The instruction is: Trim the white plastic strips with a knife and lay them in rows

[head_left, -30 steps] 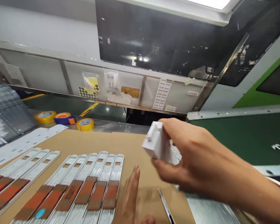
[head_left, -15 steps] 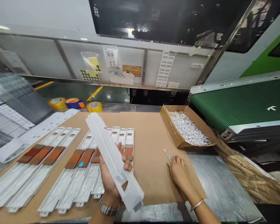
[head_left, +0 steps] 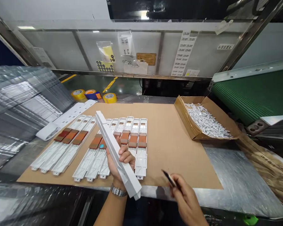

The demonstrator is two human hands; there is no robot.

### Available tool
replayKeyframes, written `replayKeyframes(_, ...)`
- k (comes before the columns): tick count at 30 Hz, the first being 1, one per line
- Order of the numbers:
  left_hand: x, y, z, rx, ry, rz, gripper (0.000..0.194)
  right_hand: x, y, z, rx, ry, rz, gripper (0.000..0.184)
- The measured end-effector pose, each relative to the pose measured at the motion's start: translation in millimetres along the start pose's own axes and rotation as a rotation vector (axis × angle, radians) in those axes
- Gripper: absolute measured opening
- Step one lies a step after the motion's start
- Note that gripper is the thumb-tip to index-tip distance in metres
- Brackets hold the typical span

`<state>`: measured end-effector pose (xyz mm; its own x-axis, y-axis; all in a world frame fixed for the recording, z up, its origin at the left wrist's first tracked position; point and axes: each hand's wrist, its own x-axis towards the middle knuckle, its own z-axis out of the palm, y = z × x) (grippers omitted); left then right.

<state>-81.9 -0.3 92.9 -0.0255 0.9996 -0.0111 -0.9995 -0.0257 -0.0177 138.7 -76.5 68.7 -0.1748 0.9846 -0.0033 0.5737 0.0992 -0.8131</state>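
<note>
My left hand (head_left: 122, 158) is closed round a long white plastic channel part (head_left: 109, 138), held tilted above the table with its lower end toward me. In my right hand (head_left: 186, 196) is a slim, pointed, blade-like tool (head_left: 168, 177), its dark tip aimed up and left, apart from the white part. Under and beside my left hand lie several white plastic strips (head_left: 141, 161) in a row, with reddish-brown blocks (head_left: 133, 140) across their middles. More such strips (head_left: 66, 160) form a group farther left. My left hand hides some of the row.
Brown cardboard (head_left: 165, 128) covers the metal table (head_left: 228, 172). An open carton (head_left: 191, 131) of small white pieces stands at right, near a green conveyor (head_left: 247, 94). Tape rolls (head_left: 109, 98) and a white label strip (head_left: 63, 117) lie at back left, beside plastic-wrapped stacks (head_left: 30, 97).
My right hand has lifted off the cardboard and come nearer with the tool. The white part has turned in my left hand, showing a different side. The view has shifted left and down.
</note>
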Motion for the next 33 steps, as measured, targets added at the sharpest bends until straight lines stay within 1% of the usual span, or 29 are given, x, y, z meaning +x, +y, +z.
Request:
replayKeyframes(2,-2.5,0.6,-1.7,-0.006,-0.018,-0.013,0.039,-15.3,-24.2,8.7,0.138,-0.106,-0.054,0.022)
replayKeyframes(4,-4.9,-0.1,-2.8,-0.011,-0.034,-0.030,0.037,-23.0,-41.1,14.9,0.185,-0.166,-0.100,0.023)
replayKeyframes(7,-8.5,-2.1,-3.5,-0.022,-0.057,-0.045,0.035,-26.2,-54.9,18.8,0.203,-0.221,-0.104,0.027)
replayKeyframes(9,-10.7,-3.5,-3.7,-0.028,-0.070,-0.054,0.035,-27.2,-59.2,19.4,0.205,-0.228,-0.100,0.026)
replayKeyframes(12,-12.8,-5.3,-4.3,-0.032,-0.088,-0.071,0.036,-30.1,-60.3,22.3,0.180,-0.211,-0.093,0.026)
replayKeyframes(16,-13.8,-6.7,-6.0,-0.035,-0.113,-0.088,0.042,-34.5,-53.1,32.9,0.107,-0.214,-0.060,0.035)
replayKeyframes(18,-14.2,-7.2,-6.5,-0.036,-0.125,-0.093,0.045,-35.2,-49.1,38.3,0.086,-0.221,-0.053,0.037)
replayKeyframes(21,-14.7,-8.4,-6.4,-0.040,-0.141,-0.097,0.046,-34.7,-46.5,43.0,0.075,-0.191,-0.057,0.040)
replayKeyframes(23,-14.8,-9.5,-6.2,-0.039,-0.144,-0.102,0.046,-34.3,-47.1,43.6,0.076,-0.169,-0.057,0.041)
replayKeyframes(27,-14.8,-11.9,-6.5,-0.031,-0.138,-0.124,0.042,-34.7,-49.6,42.5,0.067,-0.188,-0.050,0.041)
replayKeyframes(31,-16.0,-13.5,-7.2,-0.026,-0.120,-0.129,0.039,-35.0,-50.4,41.9,0.067,-0.159,-0.063,0.041)
replayKeyframes(33,-16.9,-14.2,-7.4,-0.024,-0.108,-0.130,0.040,-34.2,-50.9,40.9,0.065,-0.181,-0.052,0.041)
